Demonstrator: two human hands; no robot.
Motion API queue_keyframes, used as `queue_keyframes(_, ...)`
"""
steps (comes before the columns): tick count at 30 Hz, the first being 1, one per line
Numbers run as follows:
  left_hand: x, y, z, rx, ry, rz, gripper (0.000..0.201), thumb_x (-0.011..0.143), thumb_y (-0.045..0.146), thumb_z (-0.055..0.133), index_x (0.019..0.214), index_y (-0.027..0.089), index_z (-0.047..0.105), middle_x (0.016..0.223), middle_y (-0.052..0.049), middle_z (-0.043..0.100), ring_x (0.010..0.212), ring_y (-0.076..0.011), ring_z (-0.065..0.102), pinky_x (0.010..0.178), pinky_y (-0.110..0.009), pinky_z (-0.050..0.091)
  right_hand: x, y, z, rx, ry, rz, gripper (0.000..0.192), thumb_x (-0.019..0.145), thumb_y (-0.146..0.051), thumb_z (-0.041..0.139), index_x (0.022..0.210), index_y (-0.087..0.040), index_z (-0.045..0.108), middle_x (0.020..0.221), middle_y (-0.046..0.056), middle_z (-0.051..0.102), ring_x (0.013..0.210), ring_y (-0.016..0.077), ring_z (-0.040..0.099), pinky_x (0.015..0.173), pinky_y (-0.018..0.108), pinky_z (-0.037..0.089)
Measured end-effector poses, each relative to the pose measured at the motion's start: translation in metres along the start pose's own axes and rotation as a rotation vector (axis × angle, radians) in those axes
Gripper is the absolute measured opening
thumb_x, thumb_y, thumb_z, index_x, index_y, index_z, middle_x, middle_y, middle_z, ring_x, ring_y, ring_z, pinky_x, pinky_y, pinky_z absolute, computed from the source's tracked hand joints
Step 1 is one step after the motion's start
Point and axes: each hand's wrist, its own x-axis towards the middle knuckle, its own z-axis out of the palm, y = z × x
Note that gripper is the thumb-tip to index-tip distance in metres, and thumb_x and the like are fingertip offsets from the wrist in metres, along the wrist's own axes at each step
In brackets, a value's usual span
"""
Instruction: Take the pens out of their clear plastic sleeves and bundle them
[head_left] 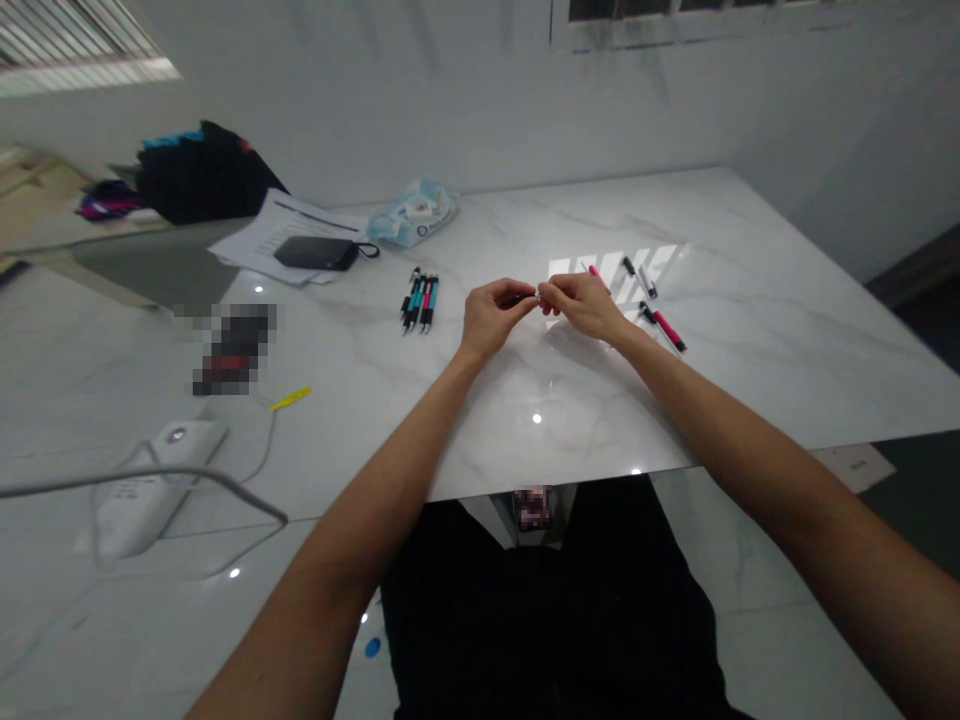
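My left hand (pixel 489 318) and my right hand (pixel 581 303) meet above the white marbled table (pixel 495 420), fingertips nearly touching. Both are closed in a pinch. A dark sliver shows between the left fingers and a small pale bit at the right fingertips; what they hold is too small and covered to name. To the left of my hands several click pens (pixel 420 303), blue and pink with black grips, lie in a row. Beyond my right hand are loose pen parts, among them a pink barrel (pixel 670 331) with a black end and a black piece (pixel 628 267).
Toward the back lie a wipes packet (pixel 415 213), printed papers (pixel 262 232) and a black pouch-like device with a loop (pixel 316 253). Leftward are a white power strip (pixel 161 490), a grey cable (pixel 225 482) and a yellow tag (pixel 290 399). Dark fabric (pixel 199 175) is heaped at the far left.
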Motion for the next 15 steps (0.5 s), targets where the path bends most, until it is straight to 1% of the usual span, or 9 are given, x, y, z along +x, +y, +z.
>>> queue_keyframes(2,-0.0001,-0.0001,0.0003,-0.005,0.003,0.007,0.036,0.077,0.047,0.095,0.092,0.018,0.081,0.097,-0.01,0.084,0.092,-0.0212,0.079,0.092,-0.037,0.064,0.0004,0.0013,-0.0007,0.026,-0.001,-0.013,0.041,0.099,-0.06,0.072,0.088,-0.02,0.074,0.081,0.004,0.076,0.073,0.0159,0.065,0.071,0.03,0.05)
queue_keyframes(4,-0.0001,-0.0006,0.0003,-0.009,0.005,0.014,0.035,0.077,0.046,0.095,0.091,0.018,0.081,0.096,-0.009,0.084,0.091,-0.021,0.079,0.092,-0.037,0.064,0.0007,0.0021,-0.0016,0.037,-0.006,-0.022,0.035,0.096,-0.055,0.076,0.09,-0.02,0.075,0.083,0.004,0.077,0.074,0.0158,0.065,0.072,0.03,0.049)
queue_keyframes(5,-0.0001,-0.001,0.0003,-0.01,0.004,0.014,0.034,0.076,0.046,0.095,0.091,0.018,0.081,0.096,-0.009,0.084,0.091,-0.0208,0.079,0.092,-0.037,0.064,0.0008,0.0023,-0.0021,0.027,-0.013,-0.019,0.035,0.097,-0.054,0.074,0.088,-0.02,0.074,0.082,0.004,0.077,0.073,0.0155,0.064,0.072,0.03,0.048)
queue_keyframes(7,0.0,-0.0019,0.0,-0.009,0.001,0.009,0.033,0.077,0.045,0.094,0.092,0.018,0.081,0.097,-0.009,0.084,0.091,-0.0205,0.079,0.091,-0.037,0.064,0.0006,0.0023,-0.003,-0.012,-0.026,-0.005,0.041,0.101,-0.055,0.068,0.081,-0.02,0.073,0.077,0.004,0.076,0.07,0.0147,0.061,0.069,0.029,0.045)
queue_keyframes(8,0.0002,-0.0024,-0.0001,-0.005,0.002,0.007,0.033,0.077,0.045,0.094,0.092,0.018,0.081,0.097,-0.009,0.084,0.092,-0.0205,0.079,0.091,-0.036,0.064,0.0005,0.0022,-0.0033,-0.024,-0.029,-0.002,0.043,0.103,-0.056,0.066,0.08,-0.02,0.073,0.076,0.004,0.075,0.069,0.0145,0.06,0.067,0.029,0.044)
queue_keyframes(12,0.0012,-0.004,-0.0011,0.005,0.017,0.017,0.033,0.077,0.047,0.094,0.092,0.019,0.082,0.097,-0.009,0.084,0.091,-0.0207,0.078,0.091,-0.036,0.063,0.0002,0.0018,-0.0035,0.008,-0.039,-0.029,0.036,0.1,-0.055,0.07,0.092,-0.02,0.074,0.081,0.003,0.077,0.07,0.0152,0.063,0.066,0.029,0.045)
queue_keyframes(15,0.0019,-0.0044,-0.0013,0.014,0.02,0.009,0.035,0.075,0.049,0.095,0.09,0.02,0.082,0.096,-0.009,0.084,0.091,-0.0211,0.078,0.09,-0.037,0.064,-0.0002,0.0002,-0.0036,0.006,-0.052,-0.033,0.033,0.1,-0.051,0.069,0.089,-0.021,0.073,0.08,0.003,0.076,0.07,0.0153,0.062,0.067,0.03,0.045)
